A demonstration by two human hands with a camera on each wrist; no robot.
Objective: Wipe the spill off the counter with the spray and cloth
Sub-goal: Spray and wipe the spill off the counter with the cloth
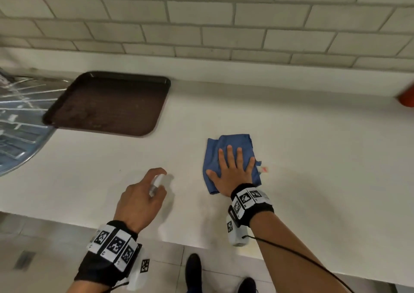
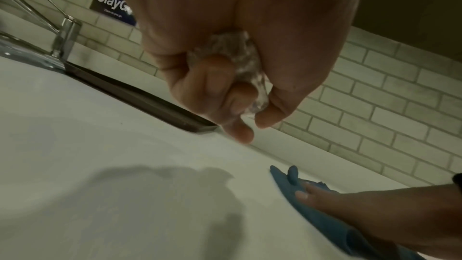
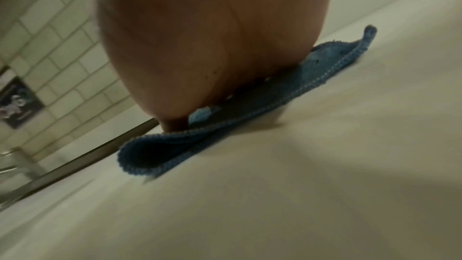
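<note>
A folded blue cloth (image 1: 233,149) lies on the white counter (image 1: 313,158), right of centre. My right hand (image 1: 230,169) presses flat on it with the fingers spread; the right wrist view shows the palm on the cloth (image 3: 250,106). My left hand (image 1: 143,194) hovers over the counter to the left and grips a small clear spray bottle (image 1: 156,184), with the index finger curled over its top. In the left wrist view the fingers wrap the clear bottle (image 2: 240,62), and the cloth (image 2: 325,216) lies at lower right. I cannot make out a spill on the counter.
A dark brown tray (image 1: 107,104) sits at the back left, beside a steel sink drainer (image 1: 20,122) with a tap (image 2: 62,39). A red object (image 1: 406,98) is at the far right edge. A tiled wall (image 1: 224,24) backs the counter. My feet stand below the front edge.
</note>
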